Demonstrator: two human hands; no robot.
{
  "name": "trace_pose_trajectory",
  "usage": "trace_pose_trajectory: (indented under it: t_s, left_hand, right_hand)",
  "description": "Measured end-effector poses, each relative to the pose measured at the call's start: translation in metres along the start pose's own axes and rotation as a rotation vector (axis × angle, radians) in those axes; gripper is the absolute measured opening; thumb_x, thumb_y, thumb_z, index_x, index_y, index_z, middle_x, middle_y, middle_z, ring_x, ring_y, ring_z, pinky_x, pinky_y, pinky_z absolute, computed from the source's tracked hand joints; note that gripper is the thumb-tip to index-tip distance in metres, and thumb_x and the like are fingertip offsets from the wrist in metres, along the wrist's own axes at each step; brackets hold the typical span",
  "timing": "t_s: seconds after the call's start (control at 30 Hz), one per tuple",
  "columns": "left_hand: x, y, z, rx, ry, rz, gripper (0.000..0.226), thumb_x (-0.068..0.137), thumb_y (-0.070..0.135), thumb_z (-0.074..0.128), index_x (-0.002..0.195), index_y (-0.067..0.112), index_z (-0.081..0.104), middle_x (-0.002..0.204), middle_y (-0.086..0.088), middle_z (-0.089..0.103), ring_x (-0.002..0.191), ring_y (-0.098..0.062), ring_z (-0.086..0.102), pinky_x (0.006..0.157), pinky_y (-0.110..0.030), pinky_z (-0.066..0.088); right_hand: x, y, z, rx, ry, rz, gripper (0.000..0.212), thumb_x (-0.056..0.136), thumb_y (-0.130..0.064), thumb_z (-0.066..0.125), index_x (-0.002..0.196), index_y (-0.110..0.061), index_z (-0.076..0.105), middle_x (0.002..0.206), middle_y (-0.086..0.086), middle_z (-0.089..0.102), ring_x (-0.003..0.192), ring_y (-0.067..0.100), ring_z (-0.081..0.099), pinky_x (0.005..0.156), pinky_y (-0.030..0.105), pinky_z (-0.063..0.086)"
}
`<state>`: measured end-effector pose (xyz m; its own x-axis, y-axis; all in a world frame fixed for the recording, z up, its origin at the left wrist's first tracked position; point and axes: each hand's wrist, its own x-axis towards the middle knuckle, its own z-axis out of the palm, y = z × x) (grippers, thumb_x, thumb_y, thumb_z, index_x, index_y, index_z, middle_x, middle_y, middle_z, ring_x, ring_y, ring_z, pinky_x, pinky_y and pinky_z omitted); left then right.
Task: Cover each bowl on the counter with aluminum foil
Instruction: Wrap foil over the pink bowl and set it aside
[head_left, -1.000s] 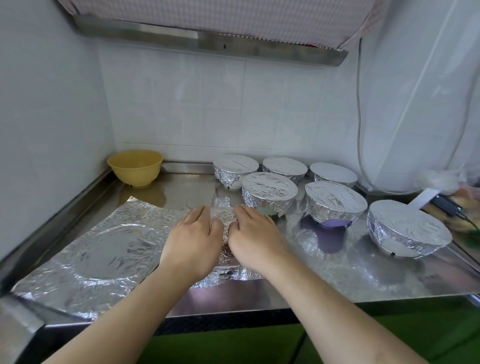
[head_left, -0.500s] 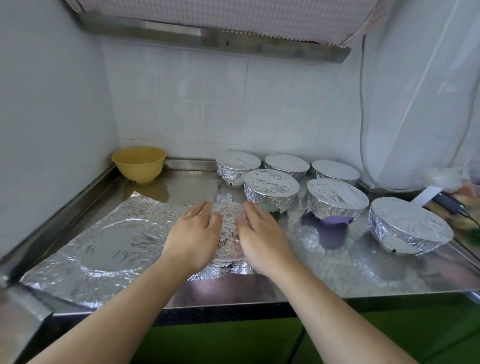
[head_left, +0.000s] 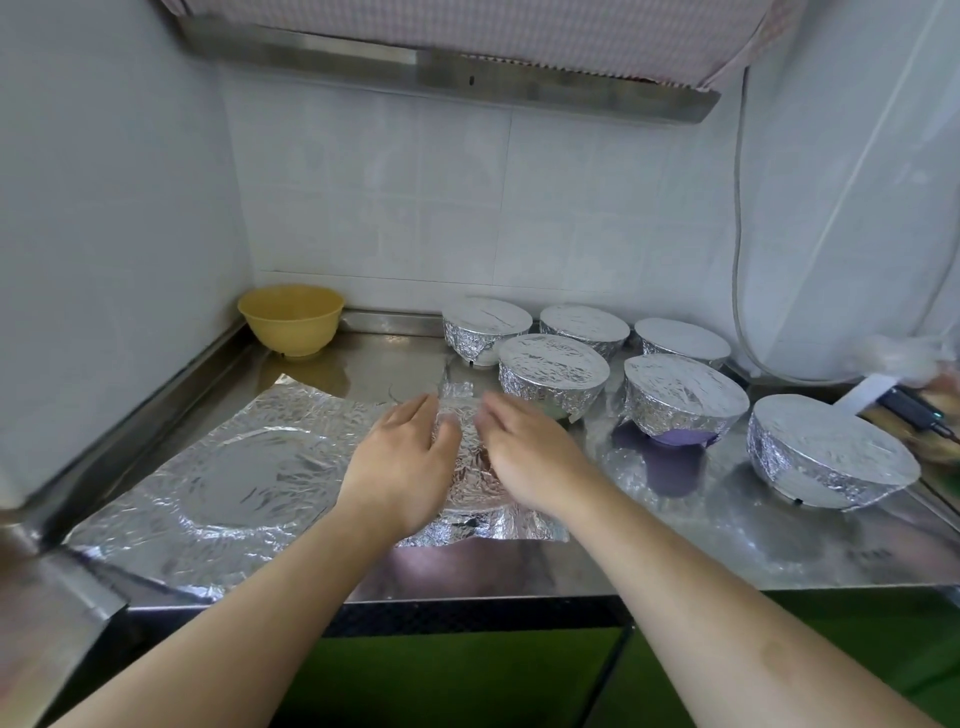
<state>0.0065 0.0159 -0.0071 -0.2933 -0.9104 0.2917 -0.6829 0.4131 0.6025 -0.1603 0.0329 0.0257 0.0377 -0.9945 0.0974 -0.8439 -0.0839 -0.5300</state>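
I am reaching both bare forearms forward and inward from the lower corners, so that my wrists are drawing close together in the middle. My left hand (head_left: 402, 467) is lying palm down with its fingers straight and together, pointing away from me. My right hand (head_left: 524, 452) is lying just beside it, palm down, fingers extended, their tips blurred.

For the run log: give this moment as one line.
left hand: open on foil-draped bowl | right hand: open, same | six wrapped bowls | yellow bowl uncovered
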Motion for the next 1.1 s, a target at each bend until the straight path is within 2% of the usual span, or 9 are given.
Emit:
trace_pose_trajectory:
  t_s: [0.17,0.27,0.4,0.57,0.73,0.8,0.87,1.03,1.1]
  left_hand:
    - [-0.001,-0.004,0.003,-0.040,0.066,-0.009,0.039,0.093,0.010,0.027,0.095,-0.005,0.063,0.107,-0.027,0.065,0.101,-0.050,0.064,0.084,-0.053,0.056]
    - [-0.006,0.006,0.002,-0.222,0.255,-0.146,0.041,0.110,0.021,0.033,0.136,0.004,0.061,0.148,-0.011,0.057,0.141,-0.032,0.047,0.108,-0.032,0.037]
    - [-0.013,0.014,0.000,-0.281,0.256,-0.203,0.045,0.112,0.025,0.036,0.152,0.014,0.051,0.161,0.001,0.045,0.148,-0.015,0.038,0.102,-0.013,0.024]
    - [-0.015,0.013,0.002,-0.293,0.252,-0.186,0.037,0.112,0.020,0.036,0.133,0.002,0.060,0.126,0.000,0.063,0.123,-0.014,0.045,0.082,-0.016,0.025]
    - [-0.010,0.017,0.002,-0.268,0.197,-0.215,0.035,0.110,0.026,0.035,0.121,0.016,0.066,0.144,-0.003,0.060,0.135,-0.025,0.049,0.099,-0.028,0.034]
    - [-0.008,0.017,0.003,-0.269,0.204,-0.225,0.031,0.109,0.026,0.035,0.097,0.012,0.059,0.118,-0.007,0.066,0.114,-0.032,0.056,0.091,-0.035,0.043]
    - [-0.008,0.018,0.001,-0.279,0.213,-0.226,0.032,0.109,0.026,0.035,0.085,0.015,0.053,0.094,0.000,0.061,0.092,-0.020,0.057,0.079,-0.025,0.042]
    - [-0.004,0.013,-0.003,-0.216,0.162,-0.181,0.034,0.108,0.027,0.037,0.079,0.012,0.043,0.078,-0.003,0.051,0.074,-0.015,0.047,0.069,-0.035,0.038]
    - [-0.002,0.011,-0.004,-0.159,0.149,-0.151,0.031,0.109,0.024,0.039,0.085,0.008,0.049,0.088,-0.007,0.058,0.087,-0.021,0.052,0.078,-0.042,0.041]
  right_hand:
    - [0.003,0.002,0.004,-0.046,-0.013,-0.030,0.047,0.116,-0.033,0.027,0.152,-0.013,0.050,0.160,0.003,0.047,0.149,0.020,0.037,0.117,0.031,0.030]
    - [-0.001,0.004,0.003,0.027,0.009,-0.030,0.047,0.117,-0.034,0.026,0.154,-0.018,0.050,0.161,-0.001,0.047,0.149,0.015,0.037,0.107,0.025,0.029]
    - [-0.008,0.007,0.007,0.353,0.171,0.054,0.045,0.113,-0.036,0.039,0.153,-0.021,0.054,0.146,-0.009,0.059,0.135,0.008,0.051,0.104,0.024,0.032]
    - [-0.018,0.012,0.022,0.575,0.330,0.098,0.047,0.111,-0.036,0.046,0.154,-0.019,0.053,0.156,-0.007,0.054,0.143,0.007,0.046,0.120,0.031,0.033]
    - [-0.019,0.018,0.026,0.709,0.357,0.162,0.042,0.113,-0.029,0.041,0.148,-0.015,0.060,0.152,0.000,0.059,0.135,0.002,0.054,0.102,0.019,0.037]
    - [-0.021,0.017,0.026,0.690,0.345,0.159,0.044,0.113,-0.029,0.039,0.152,-0.021,0.057,0.155,-0.009,0.055,0.143,0.004,0.046,0.107,0.019,0.030]
    - [-0.024,0.018,0.025,0.639,0.328,0.142,0.044,0.113,-0.028,0.038,0.153,-0.020,0.055,0.156,-0.009,0.053,0.143,0.005,0.044,0.108,0.019,0.028]
    - [-0.016,0.019,0.007,0.359,0.258,0.109,0.035,0.111,-0.037,0.038,0.105,-0.015,0.065,0.105,0.001,0.068,0.099,0.021,0.062,0.087,0.043,0.046]
    - [-0.004,0.018,-0.002,0.145,0.185,0.035,0.041,0.112,-0.042,0.034,0.138,-0.025,0.060,0.145,-0.007,0.058,0.136,0.017,0.052,0.112,0.038,0.040]
